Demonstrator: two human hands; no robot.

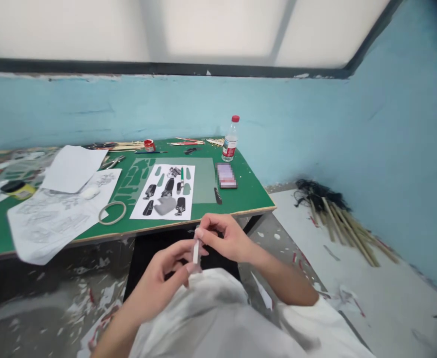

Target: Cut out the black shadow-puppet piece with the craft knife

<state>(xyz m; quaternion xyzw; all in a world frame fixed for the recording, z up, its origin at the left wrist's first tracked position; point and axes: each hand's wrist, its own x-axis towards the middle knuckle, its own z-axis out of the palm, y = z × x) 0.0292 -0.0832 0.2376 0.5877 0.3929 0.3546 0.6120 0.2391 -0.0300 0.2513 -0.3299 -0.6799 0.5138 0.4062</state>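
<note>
My left hand (168, 268) and my right hand (223, 238) meet just off the table's front edge, above my lap. Between them is a small white strip (196, 252) with a pale, see-through border, tilted nearly upright. Left thumb and fingers pinch its lower end; the right thumb and forefinger close on its top. What exactly the strip is, I cannot make out. Beyond my hands, a printed sheet (138, 214) with pictures of dark parts lies on the green table (248, 196). On the sheet rest a grey rounded piece (165, 206) and a slim green pen-like tool (182, 174).
A phone (226, 178) and a water bottle (230, 145) occupy the table's right end. Leftward lie a pale ring (113, 213), drawing sheets (24, 219), pliers (114, 162) and a yellow jar (25, 191). A red jar (149, 145) stands behind. Bundled sticks (347, 228) lie on the right-hand floor.
</note>
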